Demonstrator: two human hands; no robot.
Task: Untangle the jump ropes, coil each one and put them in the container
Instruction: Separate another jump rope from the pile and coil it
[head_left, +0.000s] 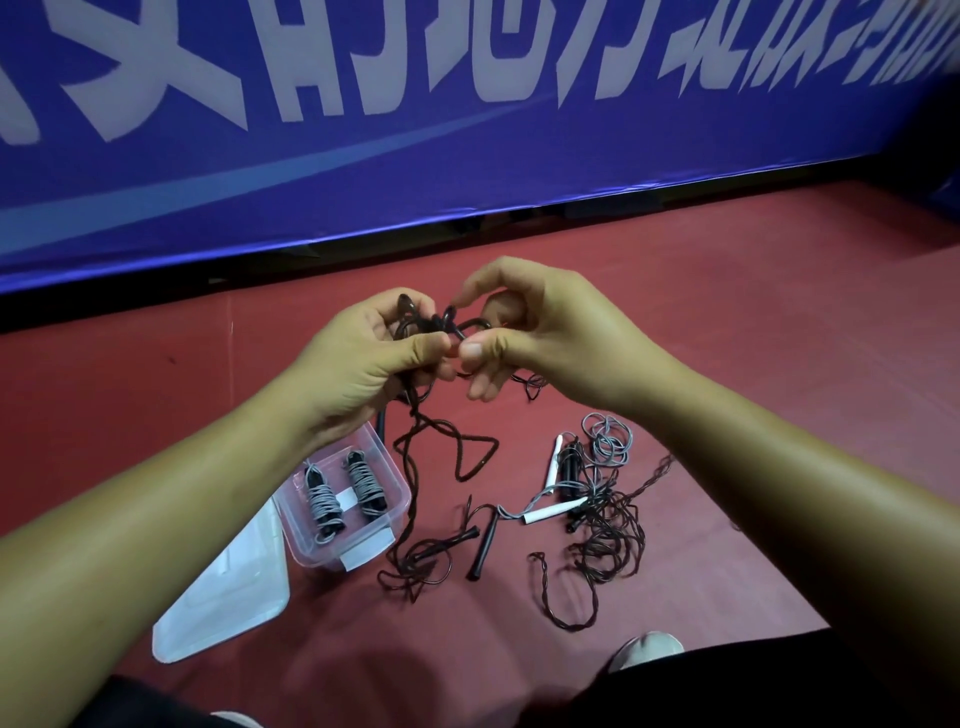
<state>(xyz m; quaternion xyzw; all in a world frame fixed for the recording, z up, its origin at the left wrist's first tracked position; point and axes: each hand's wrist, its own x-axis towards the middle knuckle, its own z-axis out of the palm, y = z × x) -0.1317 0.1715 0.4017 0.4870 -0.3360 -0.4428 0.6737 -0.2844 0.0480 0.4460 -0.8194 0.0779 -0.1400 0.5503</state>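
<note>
Both hands are raised over the red floor (753, 322), working a knot in a dark rope (448, 318). The left hand (358, 358) has its fingers curled round a bunch of this rope, thumb pressed on top. The right hand (550, 338) pinches a loop at the knot between thumb and curled forefinger, its other fingers loosely bent below. From the hands the rope hangs down to the floor, where it ends in a loose snarl just right of the container (322, 558).

The clear container stands near left, below the left wrist. Two coiled grey ropes (323, 501) lie in it side by side. Its lid (228, 587) lies on the floor, touching its near left side. A black handle (480, 545) lies just right of the snarl.

Further right is a tangle (610, 535) of dark rope, with white handles (553, 514) and grey loops (605, 439) at its far side. A blue banner (467, 156) with white lettering runs along the far edge.
</note>
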